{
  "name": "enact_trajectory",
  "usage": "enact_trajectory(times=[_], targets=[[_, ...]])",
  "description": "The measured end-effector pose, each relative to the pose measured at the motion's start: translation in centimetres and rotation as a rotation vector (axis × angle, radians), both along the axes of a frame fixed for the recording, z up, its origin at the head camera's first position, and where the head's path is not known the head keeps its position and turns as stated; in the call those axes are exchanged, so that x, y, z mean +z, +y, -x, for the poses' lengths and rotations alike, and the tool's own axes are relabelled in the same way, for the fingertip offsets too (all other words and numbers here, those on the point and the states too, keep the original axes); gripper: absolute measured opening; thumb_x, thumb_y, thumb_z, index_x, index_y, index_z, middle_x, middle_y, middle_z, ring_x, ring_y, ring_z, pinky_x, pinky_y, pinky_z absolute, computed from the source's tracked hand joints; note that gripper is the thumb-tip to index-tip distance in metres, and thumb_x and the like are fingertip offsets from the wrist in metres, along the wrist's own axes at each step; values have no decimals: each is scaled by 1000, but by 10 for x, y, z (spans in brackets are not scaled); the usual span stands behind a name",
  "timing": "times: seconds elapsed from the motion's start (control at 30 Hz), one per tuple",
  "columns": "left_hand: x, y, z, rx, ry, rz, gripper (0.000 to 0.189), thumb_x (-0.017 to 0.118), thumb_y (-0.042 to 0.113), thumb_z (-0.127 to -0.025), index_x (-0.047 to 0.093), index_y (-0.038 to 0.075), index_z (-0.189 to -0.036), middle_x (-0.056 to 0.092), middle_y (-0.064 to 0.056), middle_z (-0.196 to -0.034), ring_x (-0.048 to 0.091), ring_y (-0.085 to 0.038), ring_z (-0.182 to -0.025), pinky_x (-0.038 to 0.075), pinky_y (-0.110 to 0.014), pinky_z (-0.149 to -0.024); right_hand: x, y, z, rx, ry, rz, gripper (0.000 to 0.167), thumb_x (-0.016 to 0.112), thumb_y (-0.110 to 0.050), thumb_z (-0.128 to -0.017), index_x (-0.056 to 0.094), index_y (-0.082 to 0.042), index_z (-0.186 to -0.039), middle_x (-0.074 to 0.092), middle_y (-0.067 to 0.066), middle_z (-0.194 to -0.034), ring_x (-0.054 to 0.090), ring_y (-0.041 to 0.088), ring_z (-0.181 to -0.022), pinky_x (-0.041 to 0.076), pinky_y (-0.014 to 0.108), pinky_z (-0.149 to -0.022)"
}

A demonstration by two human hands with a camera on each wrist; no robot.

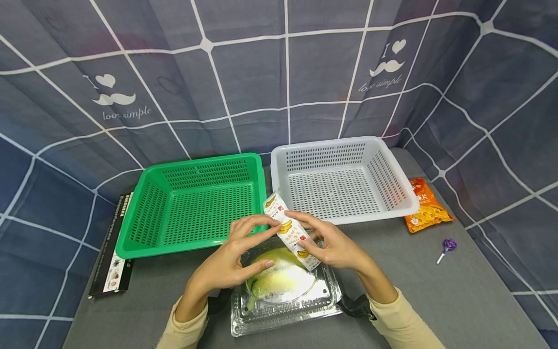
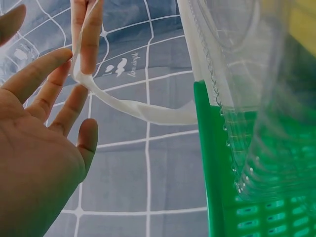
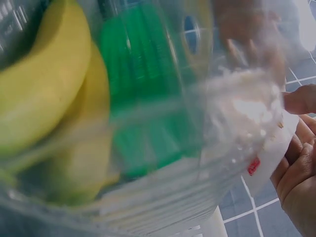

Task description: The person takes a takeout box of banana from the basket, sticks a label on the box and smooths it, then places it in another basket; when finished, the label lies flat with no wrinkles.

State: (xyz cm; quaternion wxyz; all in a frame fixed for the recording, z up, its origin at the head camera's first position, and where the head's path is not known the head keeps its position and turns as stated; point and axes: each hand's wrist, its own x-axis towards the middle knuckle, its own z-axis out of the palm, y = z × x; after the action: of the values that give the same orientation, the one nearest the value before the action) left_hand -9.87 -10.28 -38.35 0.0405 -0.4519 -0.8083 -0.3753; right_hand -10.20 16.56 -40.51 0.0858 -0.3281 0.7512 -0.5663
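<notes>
Over grey tabletop, two hands touch one strip, apparently paper.

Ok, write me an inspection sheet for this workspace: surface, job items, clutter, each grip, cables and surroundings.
Surface: grey tabletop.
Job items: printed strip with banana pictures, held up between both hands; clear container with bananas inside.
Left grip: touches the printed strip, not closed round it.
Right grip: pinches the printed strip.
Clutter: green basket and white basket side by side; flat box partly hidden by the green basket; orange snack bag beside the white basket; purple lollipop near the bag.
Cables: nothing seen.
Surroundings: blue-grey checked curtain behind and at both sides.
</notes>
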Motion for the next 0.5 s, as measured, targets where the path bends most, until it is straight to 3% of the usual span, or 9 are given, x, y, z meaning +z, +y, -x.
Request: enact_trajectory(times=[0.17,0.3,0.5], targets=[[0,-1,0,-2,-36,-16,63,74,20,-86,51,12,-144,44,-5,-145,39,-22,-135,25,-52,-105,0,0,0,-2,-6,4,63,61,2,-93,37,-11,-150,55,21,-138,71,18,-84,59,32,-66],[-1,-1,1,-14,-50,-43,63,75,18,-85,51,11,-143,45,-6,-144,39,-23,-135,26,-52,-106,0,1,-1,12,-51,20,65,61,2,-93,36,-12,-151,53,22,-140,71,15,-76,57,32,-55],[-3,-4,5,-97,-105,-188,56,71,10,-87,54,7,-140,46,-10,-142,40,-25,-133,27,-43,-111,0,0,1,33,-109,60,66,62,3,-92,34,-10,-151,45,26,-145,72,18,-72,54,32,-46]])
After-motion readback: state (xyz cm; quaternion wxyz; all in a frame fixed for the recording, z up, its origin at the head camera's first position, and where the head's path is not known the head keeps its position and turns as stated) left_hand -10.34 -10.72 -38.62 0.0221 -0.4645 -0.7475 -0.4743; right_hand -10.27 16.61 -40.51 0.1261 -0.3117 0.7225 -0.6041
